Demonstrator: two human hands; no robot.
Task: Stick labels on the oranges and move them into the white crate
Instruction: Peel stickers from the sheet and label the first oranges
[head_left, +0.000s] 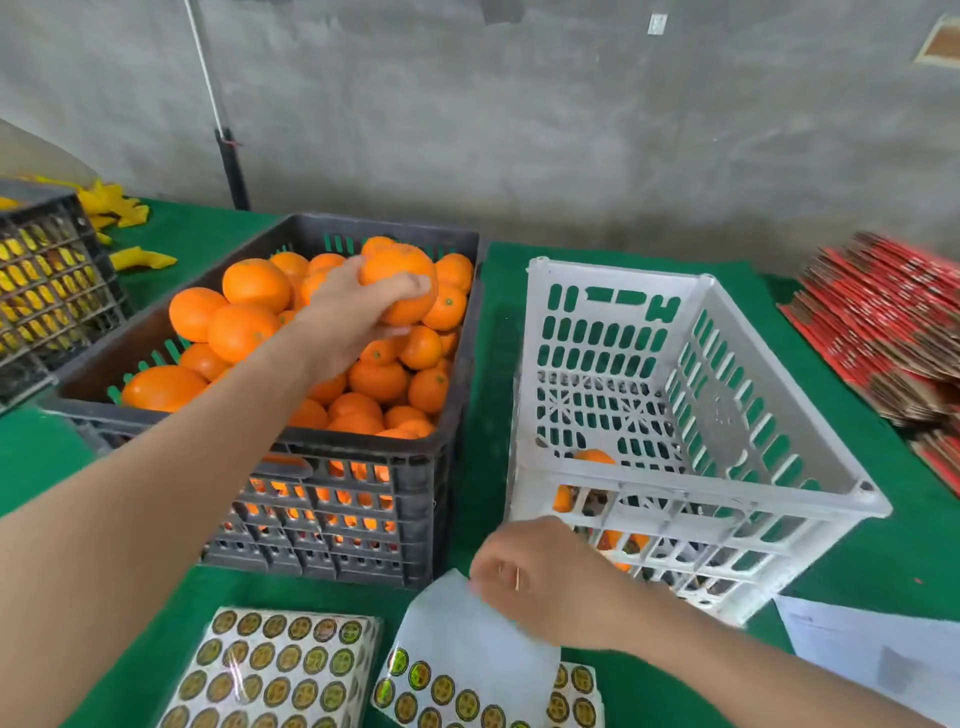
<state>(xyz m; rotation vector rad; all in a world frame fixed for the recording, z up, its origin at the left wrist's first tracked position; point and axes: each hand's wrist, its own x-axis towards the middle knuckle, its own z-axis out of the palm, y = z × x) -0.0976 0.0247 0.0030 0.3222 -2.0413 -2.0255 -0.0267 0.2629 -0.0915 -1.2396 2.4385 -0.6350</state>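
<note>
Orange fruit fills the black crate (363, 452) under your left hand (348, 322) almost to the rim. Treat this pile as stock not yet processed, since no label shows on any fruit in it.

Left hand: your fingers and thumb are curled round one orange (400, 286) at the top of the pile, on the far side of the crate from you. It carries no visible label.

Right hand (540, 577): it sits low and close to you, knuckles up, over the lifted white backing paper (467, 623) of the label sheet (467, 696). The fingertips are hidden under the hand, so you cannot tell whether they pinch a label, pinch the paper, or hold nothing.

Just beyond your right hand stands the white crate (727, 499). Only a few finished oranges (595, 457) lie in its near end, seen partly through the slotted wall. The rest of its floor is bare. One of these shows a dark round mark that may be a label, but the detail is too small to confirm.

A full pack of labels (275, 670) lies below your left forearm, with its rows complete where visible.

Status, as a judgement: the job is at an early stage. A handful of oranges are done and nearly the whole black crate remains. For the fruit in hand, labelling and transfer to the white crate are both outstanding.
</note>
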